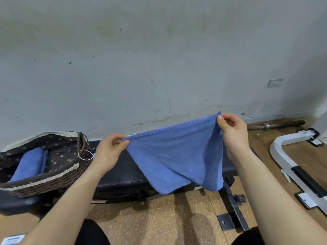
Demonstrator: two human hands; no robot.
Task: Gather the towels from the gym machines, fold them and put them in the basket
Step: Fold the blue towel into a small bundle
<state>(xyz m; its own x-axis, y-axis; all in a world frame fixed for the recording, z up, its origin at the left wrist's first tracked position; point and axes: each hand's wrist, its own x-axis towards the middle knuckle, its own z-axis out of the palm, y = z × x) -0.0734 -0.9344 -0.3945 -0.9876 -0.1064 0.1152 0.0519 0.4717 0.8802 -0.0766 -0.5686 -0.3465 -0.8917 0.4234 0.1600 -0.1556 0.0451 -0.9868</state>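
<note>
A blue towel (175, 158) hangs stretched in the air above a black padded bench (122, 175). My left hand (108, 152) pinches its left top corner and my right hand (231, 133) pinches the right top corner, held higher. The towel's lower part sags in loose folds over the bench's front edge. At the left, on the bench, stands a dark wicker basket (53, 183) with a flowered brown lining. Inside it lies a folded blue towel (30, 165).
A scuffed grey wall (159, 59) rises right behind the bench. A white metal machine frame (290, 161) and a steel barbell bar (276, 125) lie on the cork floor at the right. The bench's black steel foot (233, 209) juts toward me.
</note>
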